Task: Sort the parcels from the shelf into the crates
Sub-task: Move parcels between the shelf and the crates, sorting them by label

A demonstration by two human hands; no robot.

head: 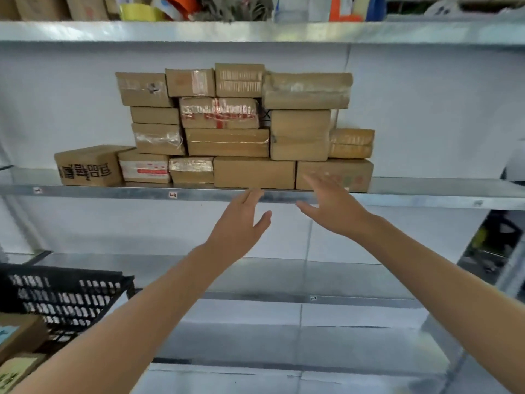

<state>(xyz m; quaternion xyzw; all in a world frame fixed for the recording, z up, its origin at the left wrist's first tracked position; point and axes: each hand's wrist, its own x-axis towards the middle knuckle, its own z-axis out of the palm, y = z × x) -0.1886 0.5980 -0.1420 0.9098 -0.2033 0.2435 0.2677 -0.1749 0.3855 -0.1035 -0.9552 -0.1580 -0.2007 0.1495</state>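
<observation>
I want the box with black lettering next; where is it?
Head view: the box with black lettering sits at the far left of the parcel shelf, beside a red-labelled parcel.

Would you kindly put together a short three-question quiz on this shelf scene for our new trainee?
1. True or false: the left hand and right hand each grip a parcel.
2. Where in the view is the black crate? A) lower left B) upper right C) on the top shelf
3. Fill in: the parcel with black characters ends the bottom row on the ___.
Key: 1 false; 2 A; 3 left.
</observation>
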